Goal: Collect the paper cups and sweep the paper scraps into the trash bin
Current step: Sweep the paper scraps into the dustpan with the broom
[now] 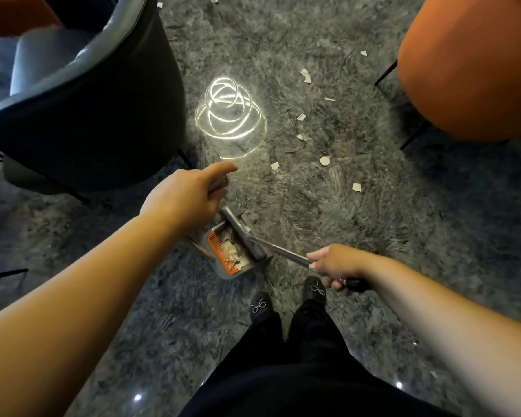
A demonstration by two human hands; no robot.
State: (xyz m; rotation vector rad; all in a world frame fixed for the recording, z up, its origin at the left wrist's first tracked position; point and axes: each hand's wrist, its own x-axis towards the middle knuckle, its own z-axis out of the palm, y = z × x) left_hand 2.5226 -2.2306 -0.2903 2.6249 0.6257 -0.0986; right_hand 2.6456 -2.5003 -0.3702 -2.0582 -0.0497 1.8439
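Sweeping is maybe halfway: left hand (184, 196) grips the dustpan (238, 254) handle, right hand (334, 266) grips the broom (247, 239), whose head sits in the pan with some scraps. More paper scraps (306, 75) dot the carpet (343, 221). No cups or bin in view.

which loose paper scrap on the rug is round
The round scrap, just right of the squarish scrap; the other scraps look torn and angular.
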